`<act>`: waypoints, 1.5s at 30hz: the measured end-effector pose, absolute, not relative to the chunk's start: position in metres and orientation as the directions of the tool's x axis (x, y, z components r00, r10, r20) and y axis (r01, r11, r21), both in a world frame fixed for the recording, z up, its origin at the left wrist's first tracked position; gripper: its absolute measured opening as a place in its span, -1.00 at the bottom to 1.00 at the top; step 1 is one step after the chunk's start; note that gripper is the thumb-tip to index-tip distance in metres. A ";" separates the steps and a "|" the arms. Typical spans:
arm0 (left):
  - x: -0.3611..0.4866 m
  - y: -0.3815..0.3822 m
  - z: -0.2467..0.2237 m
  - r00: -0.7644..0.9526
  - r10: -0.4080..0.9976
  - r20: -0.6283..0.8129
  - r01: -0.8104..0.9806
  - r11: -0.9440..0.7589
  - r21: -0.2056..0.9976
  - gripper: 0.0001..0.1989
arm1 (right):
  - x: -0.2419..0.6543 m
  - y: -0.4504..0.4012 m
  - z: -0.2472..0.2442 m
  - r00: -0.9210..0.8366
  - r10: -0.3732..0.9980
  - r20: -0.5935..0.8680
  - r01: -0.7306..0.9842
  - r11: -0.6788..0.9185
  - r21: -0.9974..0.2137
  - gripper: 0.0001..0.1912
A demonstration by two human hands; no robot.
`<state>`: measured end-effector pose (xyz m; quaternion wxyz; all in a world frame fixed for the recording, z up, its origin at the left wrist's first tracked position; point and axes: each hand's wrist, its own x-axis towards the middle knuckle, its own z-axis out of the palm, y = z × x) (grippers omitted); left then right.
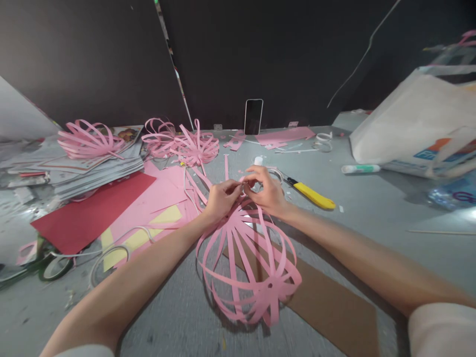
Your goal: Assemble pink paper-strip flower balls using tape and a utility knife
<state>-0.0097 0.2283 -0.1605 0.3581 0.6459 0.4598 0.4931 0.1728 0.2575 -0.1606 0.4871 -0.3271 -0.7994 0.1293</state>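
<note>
A loose ball of pink paper strips (267,297) lies before me, its strips fanning out from two hubs. At its far end my left hand (223,198) pinches with thumb and forefinger. My right hand (266,191) meets it fingertip to fingertip, also in a pinch with its other fingers curled. Bits of pink paper show at the fingertips, so both appear to grip the ends of strips; the exact spot is mostly hidden. Beneath the ball, a brown cardboard piece (330,307) rests on the grey table.
To the right lie a yellow utility knife (314,195), a glue stick (360,169) and a white bag (405,114). Finished-looking strip balls (197,146), a paper stack (96,171), red sheet (92,213) and scissors (55,267) occupy the left. A phone (253,117) stands upright behind.
</note>
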 end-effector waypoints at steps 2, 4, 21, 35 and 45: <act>-0.009 0.228 -0.160 0.089 0.949 0.301 0.228 -0.313 0.922 -0.75 | 0.173 0.258 -0.161 -0.310 0.654 0.690 0.407 0.747 -0.525 -0.60; -0.009 0.228 -0.160 0.087 0.950 0.299 0.220 -0.311 0.925 -0.74 | 0.173 0.258 -0.161 -0.306 0.656 0.690 0.414 0.744 -0.524 -0.61; -0.009 0.228 -0.161 0.072 0.953 0.293 0.195 -0.302 0.933 -0.71 | 0.173 0.258 -0.162 -0.275 0.652 0.706 0.422 0.742 -0.521 -0.70; -0.008 0.229 -0.165 0.049 0.963 0.266 0.127 -0.271 0.954 -0.69 | 0.174 0.260 -0.153 -0.197 0.683 0.704 0.392 0.713 -0.582 -0.65; -0.010 0.228 -0.167 0.071 0.954 0.290 0.233 -0.299 0.926 -0.79 | 0.176 0.265 -0.160 -0.433 0.614 0.660 0.308 0.789 -0.532 -0.60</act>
